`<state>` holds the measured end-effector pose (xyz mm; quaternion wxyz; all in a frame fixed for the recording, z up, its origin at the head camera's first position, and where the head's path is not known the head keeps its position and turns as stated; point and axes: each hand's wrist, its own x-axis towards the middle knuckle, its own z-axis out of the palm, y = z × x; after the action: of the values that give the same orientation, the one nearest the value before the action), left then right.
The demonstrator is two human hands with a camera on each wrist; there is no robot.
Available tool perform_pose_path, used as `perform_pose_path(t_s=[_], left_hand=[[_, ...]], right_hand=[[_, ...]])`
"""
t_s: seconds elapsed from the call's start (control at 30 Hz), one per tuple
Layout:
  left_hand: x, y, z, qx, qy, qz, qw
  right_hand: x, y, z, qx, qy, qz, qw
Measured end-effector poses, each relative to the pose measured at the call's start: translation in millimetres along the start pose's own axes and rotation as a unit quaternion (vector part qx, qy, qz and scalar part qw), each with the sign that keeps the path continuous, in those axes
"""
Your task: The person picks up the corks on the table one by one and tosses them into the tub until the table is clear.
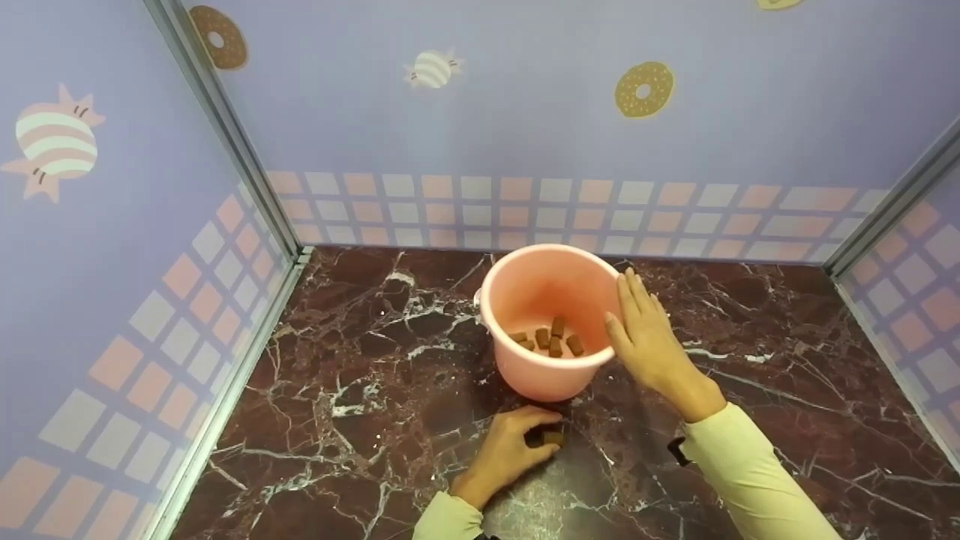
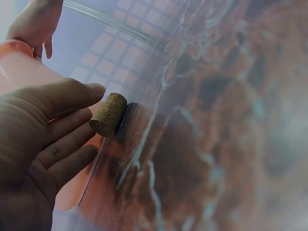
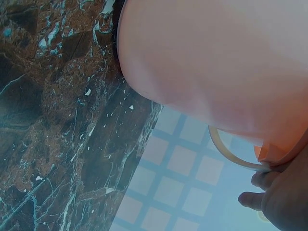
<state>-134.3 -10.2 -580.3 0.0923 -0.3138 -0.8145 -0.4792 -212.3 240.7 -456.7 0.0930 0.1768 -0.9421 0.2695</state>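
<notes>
A pink bucket (image 1: pixel 546 379) stands upright on the dark marbled tabletop, with several brown corks (image 1: pixel 558 327) lying on its bottom. With its fingers straight, my right hand (image 1: pixel 652 341) rests against the bucket's right rim. In front of the bucket, my left hand (image 1: pixel 514 446) is low over the tabletop, its thumb and fingers spread apart around a single cork (image 2: pixel 109 115). That cork sits on the surface near the fingertips; whether they touch it, I cannot tell.
Behind the bucket rises a purple wall (image 1: pixel 525 135) printed with donuts, candies and pink-and-white squares. Similar panels close the left and right sides, meeting it at metal corner strips (image 1: pixel 240 150). The bucket's pale handle (image 3: pixel 231 156) hangs on its outside.
</notes>
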Motion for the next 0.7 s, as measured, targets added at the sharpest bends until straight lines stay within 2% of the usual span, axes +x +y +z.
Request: perform_pose_path(t_s=[0.4, 0.7], left_hand=[[-1.0, -1.4, 1.7, 0.014, -0.018, -0.008, 0.9997], [-0.3, 3.3, 1.9, 0.053, -0.041, -0.028, 0.9974]], right_hand=[[0.5, -0.3, 0.5, -0.001, 0.002, -0.002, 1.0], [-1.0, -0.4, -0.4, 0.002, -0.003, 0.003, 1.0]])
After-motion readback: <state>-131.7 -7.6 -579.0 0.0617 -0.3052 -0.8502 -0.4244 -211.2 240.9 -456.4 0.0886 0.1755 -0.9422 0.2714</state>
